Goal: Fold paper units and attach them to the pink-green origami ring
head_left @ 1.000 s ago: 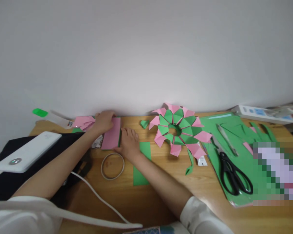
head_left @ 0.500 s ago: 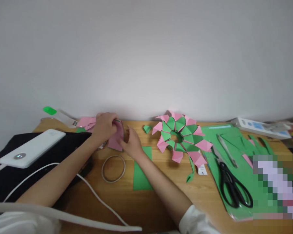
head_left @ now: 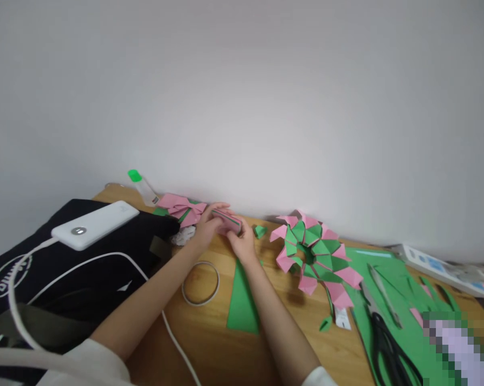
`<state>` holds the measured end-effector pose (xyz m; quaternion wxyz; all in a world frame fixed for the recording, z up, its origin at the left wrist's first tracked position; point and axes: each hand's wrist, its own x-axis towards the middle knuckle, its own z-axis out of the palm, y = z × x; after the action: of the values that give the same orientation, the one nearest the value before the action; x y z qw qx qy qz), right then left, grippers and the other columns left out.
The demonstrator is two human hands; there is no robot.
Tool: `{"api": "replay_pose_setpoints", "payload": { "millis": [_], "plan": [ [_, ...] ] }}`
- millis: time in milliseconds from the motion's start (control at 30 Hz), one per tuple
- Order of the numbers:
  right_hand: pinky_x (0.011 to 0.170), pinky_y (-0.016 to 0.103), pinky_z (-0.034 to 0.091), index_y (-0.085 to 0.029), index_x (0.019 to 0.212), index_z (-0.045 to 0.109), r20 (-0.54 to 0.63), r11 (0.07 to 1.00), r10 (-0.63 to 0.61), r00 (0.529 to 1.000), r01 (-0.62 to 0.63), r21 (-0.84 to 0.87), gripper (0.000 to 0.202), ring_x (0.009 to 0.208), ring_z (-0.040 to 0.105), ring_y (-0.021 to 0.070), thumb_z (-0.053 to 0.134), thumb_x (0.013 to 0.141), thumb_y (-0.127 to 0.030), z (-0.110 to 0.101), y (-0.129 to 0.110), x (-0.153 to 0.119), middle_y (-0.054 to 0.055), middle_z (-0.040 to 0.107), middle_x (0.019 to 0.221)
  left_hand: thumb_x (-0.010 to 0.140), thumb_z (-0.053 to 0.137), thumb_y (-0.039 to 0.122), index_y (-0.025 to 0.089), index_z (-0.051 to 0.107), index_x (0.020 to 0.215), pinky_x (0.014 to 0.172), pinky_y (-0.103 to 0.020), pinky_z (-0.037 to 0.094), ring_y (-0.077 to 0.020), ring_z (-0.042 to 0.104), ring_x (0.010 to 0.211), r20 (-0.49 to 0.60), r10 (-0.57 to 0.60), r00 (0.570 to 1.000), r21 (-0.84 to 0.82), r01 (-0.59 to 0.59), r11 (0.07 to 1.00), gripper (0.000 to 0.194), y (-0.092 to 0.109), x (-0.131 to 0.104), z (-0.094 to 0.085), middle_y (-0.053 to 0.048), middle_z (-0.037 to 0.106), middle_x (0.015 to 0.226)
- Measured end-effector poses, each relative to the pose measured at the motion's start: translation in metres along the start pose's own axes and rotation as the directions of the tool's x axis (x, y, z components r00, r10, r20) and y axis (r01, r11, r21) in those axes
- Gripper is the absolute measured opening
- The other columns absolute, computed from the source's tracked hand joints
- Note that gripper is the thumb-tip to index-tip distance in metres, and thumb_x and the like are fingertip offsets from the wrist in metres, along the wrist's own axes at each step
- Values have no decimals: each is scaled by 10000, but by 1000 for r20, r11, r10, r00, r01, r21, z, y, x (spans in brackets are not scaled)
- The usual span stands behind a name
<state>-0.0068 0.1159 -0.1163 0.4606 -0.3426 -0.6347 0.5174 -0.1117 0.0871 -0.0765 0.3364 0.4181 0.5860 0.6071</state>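
Observation:
Between both hands is a folded stack of pink and green paper [head_left: 229, 221], its layered edge turned up. My left hand [head_left: 209, 224] grips its left side, with fingers behind it. The right side is pinched by my right hand [head_left: 242, 240], thumb in front. Below my right wrist lies a green paper sheet [head_left: 242, 303], partly covered by the forearm. Left of the hands are folded pink paper pieces [head_left: 181, 206] with green bits. To the right rests a ring-shaped pink and green paper flower [head_left: 320, 244], beside a small green paper scrap [head_left: 260, 231].
A tape ring [head_left: 201, 304] lies before the hands. Leftward are a glue bottle [head_left: 144, 190] and a white power bank [head_left: 95, 225] on a black bag, its cable crossing the table. Black-handled scissors [head_left: 390, 343] and a craft knife [head_left: 384, 295] lie on green paper at right.
The view has turned left and tilted. My right hand has closed on the paper, which is now held by both hands with its layered edge showing.

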Motion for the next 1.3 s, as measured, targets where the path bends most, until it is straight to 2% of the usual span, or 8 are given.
{"api": "replay_pose_setpoints", "payload": {
  "millis": [167,267,400,567,733,900,1133,1300],
  "plan": [
    [692,298,515,-175,888,638,-108,997,58,993,-53,53,295,714,605,177,492,643,-250,11,-3,3,22,697,809,609,580,309,196,572,989,830,-379,522,-226,667,886,-33,64,997,-236,-70,969,397,-7,-1,8,-57,710,914],
    [630,268,493,-180,850,643,-137,995,77,988,-67,75,281,652,566,156,531,605,-260,12,-2,5,-7,672,738,612,645,360,206,577,986,813,-354,518,-204,669,851,-93,89,992,-301,-113,947,410,-4,2,8,-47,707,920],
    [585,257,469,-180,839,637,-165,992,93,982,-77,104,290,619,539,149,538,582,-274,14,-1,7,-17,645,704,676,683,380,186,628,833,761,-311,503,-177,658,758,-164,90,982,-286,-134,949,255,3,6,12,-38,710,787],
    [628,269,495,-187,838,615,-200,990,89,976,-65,124,281,665,571,162,514,595,-284,19,-2,8,-4,659,730,681,660,290,183,606,656,725,-274,488,-161,644,710,-265,71,962,-247,-139,959,123,8,8,21,-13,689,675],
    [652,267,501,-193,884,616,-206,991,86,975,-63,115,301,683,577,161,523,611,-280,22,4,6,-2,675,769,688,623,320,177,620,630,697,-261,487,-152,632,672,-311,43,950,-229,-119,966,155,10,10,24,-13,682,644],
    [642,268,489,-198,844,618,-193,994,83,978,-67,89,253,649,548,158,532,614,-260,23,11,4,-12,645,717,685,624,300,178,604,607,620,-244,467,-143,612,615,-330,4,944,-209,-77,975,146,11,11,27,-4,672,617],
    [653,274,489,-198,853,633,-157,996,77,985,-70,51,248,651,561,160,536,633,-255,23,16,3,-10,655,733,731,654,461,179,610,607,613,-267,492,-152,619,579,-331,-7,944,-221,-71,973,311,7,11,28,1,630,562],
    [609,271,472,-200,794,637,-124,997,74,990,-72,20,194,631,572,169,564,618,-239,19,23,6,-13,652,692,750,528,744,195,572,708,645,-321,524,-189,653,608,-293,32,956,-259,-112,959,552,-2,12,22,-2,604,563]
  ]
}}
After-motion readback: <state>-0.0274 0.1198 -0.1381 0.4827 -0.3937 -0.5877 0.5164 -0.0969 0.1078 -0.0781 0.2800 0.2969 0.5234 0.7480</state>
